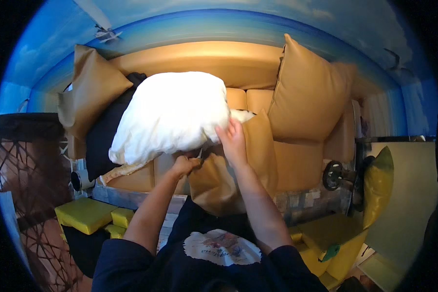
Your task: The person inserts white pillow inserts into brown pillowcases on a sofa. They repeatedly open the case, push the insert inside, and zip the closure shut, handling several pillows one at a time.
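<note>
A plump white pillow [175, 113] lies on the tan leather-look sofa [299, 164] in front of me. My right hand [233, 142] touches its lower right edge, thumb and fingers spread; whether they pinch the fabric is unclear. Below the pillow, my left hand [186, 164] is closed on the edge of a loose tan cushion cover [219, 186]. The cover hangs in folds from the seat toward my lap, between my forearms. Part of its upper edge is hidden under the pillow. Another pale piece [242, 115] shows behind my right fingertips.
Tan cushions lean at the sofa's left [95, 87] and right [306, 91], with a black cushion [106, 135] at the left. Yellow blocks [87, 213] stand at lower left. A yellow cushion [379, 186] and yellow seat [343, 252] are at right.
</note>
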{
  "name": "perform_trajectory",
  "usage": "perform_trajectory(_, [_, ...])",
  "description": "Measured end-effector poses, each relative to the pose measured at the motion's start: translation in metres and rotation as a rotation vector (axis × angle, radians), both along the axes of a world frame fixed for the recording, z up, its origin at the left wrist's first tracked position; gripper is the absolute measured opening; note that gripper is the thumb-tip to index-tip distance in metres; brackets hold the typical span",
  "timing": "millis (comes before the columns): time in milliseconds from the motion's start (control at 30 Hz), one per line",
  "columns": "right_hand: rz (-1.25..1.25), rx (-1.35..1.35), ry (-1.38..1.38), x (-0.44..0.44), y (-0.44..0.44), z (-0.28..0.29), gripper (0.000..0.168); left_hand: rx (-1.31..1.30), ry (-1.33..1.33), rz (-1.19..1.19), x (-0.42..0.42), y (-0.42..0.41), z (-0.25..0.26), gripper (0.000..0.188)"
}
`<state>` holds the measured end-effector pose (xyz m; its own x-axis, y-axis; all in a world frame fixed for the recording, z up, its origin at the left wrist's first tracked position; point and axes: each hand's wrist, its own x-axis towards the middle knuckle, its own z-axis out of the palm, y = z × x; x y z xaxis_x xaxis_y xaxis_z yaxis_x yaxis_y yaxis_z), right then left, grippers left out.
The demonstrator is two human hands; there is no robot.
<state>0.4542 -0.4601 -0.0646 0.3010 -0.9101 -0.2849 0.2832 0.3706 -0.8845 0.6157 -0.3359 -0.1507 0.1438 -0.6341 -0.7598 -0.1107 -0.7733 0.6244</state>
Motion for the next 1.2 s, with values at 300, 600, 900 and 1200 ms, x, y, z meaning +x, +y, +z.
perform_trajectory(300, [0.120,-0.914,0.956,-0.060,-0.072,0.024,0.044,-0.256,0.591,-0.001,-0.055,0.046,0.185,0.030])
perform_trajectory(600, [-0.107,-0.851,0.846,-0.151,-0.040,0.071,0.041,-0.483,0.226,0.025,-0.015,0.054,0.246,0.020])
perform_trajectory(900, [0.607,-1.076,1.080,-0.125,0.034,0.002,0.067,-0.148,-0.756,-0.214,-0.017,0.097,0.211,0.045])
perform_trajectory(1200, [1.128,-0.621,0.950,-0.093,0.047,-0.003,0.072,0.134,-0.825,-0.413,-0.042,0.062,0.161,0.039])
